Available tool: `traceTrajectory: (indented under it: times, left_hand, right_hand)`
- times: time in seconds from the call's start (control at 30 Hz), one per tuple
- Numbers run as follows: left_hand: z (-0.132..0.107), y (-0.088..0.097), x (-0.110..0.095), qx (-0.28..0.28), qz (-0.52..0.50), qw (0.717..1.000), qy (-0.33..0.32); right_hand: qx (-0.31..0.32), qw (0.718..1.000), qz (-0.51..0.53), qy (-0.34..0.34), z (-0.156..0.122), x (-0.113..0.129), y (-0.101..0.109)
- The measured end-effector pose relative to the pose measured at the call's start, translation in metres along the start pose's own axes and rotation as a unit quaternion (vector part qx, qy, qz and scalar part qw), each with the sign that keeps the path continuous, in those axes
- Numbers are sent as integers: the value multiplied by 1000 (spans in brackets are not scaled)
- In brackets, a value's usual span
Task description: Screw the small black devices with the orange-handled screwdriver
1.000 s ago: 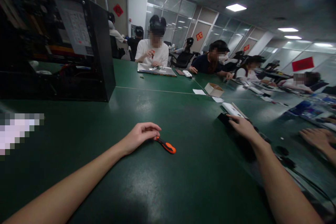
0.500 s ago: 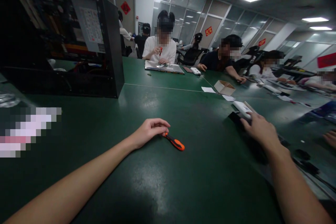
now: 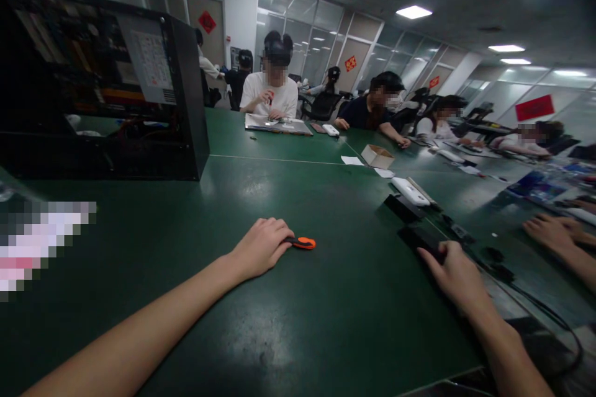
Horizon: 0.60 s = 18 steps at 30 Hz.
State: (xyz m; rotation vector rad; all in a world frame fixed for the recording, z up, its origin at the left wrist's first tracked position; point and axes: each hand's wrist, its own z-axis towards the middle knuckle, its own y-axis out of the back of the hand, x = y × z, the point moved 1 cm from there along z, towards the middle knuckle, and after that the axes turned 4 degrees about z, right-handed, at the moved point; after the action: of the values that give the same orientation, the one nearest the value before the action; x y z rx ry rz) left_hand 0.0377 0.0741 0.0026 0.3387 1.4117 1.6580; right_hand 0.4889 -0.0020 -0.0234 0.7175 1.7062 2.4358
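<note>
On the green tabletop (image 3: pixel 279 198), my left hand (image 3: pixel 263 247) is closed on a screwdriver (image 3: pixel 305 242). Its orange-and-black handle points right from under the fingers, and its shaft is hidden. My right hand (image 3: pixel 459 276), over to the right, has thumb and fingers closed on the near end of a flat black rectangular object (image 3: pixel 419 242), whose kind I cannot make out. Just beyond it sits a small black box-like thing (image 3: pixel 404 208), and a white device (image 3: pixel 410 191) lies behind that.
An open black computer case (image 3: pixel 186 99) stands at left. Black cables (image 3: pixel 535 298) run along the right side, near another person's hands (image 3: pixel 552 232). A cardboard box (image 3: pixel 377 156) and paper slips (image 3: pixel 352 160) lie farther back. Across the table a person works over a flat panel (image 3: pixel 279 124).
My left hand has closed over the screwdriver, whose handle has swung to point more directly right. My right hand has left the white device and now grips the flat black object nearer me.
</note>
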Motion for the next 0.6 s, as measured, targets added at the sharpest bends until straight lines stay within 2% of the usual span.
traceTrajectory:
  times: [0.07, 0.13, 0.2, 0.3, 0.37, 0.43, 0.5, 0.6]
  left_hand:
    - [0, 0, 1, -25, -28, 999, 10]
    - [-1, 1, 4, -66, -73, 995, 31]
    - [-2, 2, 6, -113, -113, 985, 59]
    - [-1, 3, 9, -175, -154, 968, 97]
    - [-1, 5, 11, -207, -183, 954, 115]
    - [0, 6, 13, -220, -215, 943, 126]
    - [1, 7, 14, -214, -244, 937, 126]
    - [1, 6, 17, -197, -274, 934, 118]
  right_hand:
    - [26, 995, 58, 77, -13, 33, -1]
    - [71, 976, 121, 167, -29, 74, -2]
    - [142, 940, 175, 256, -45, 118, -6]
    - [225, 882, 232, 341, -62, 175, -12]
    - [255, 856, 253, 371, -67, 204, -16]
    - [274, 842, 261, 384, -67, 223, -21]
    - [274, 840, 272, 380, -59, 237, -25]
    - [235, 848, 352, 320, -34, 255, -28]
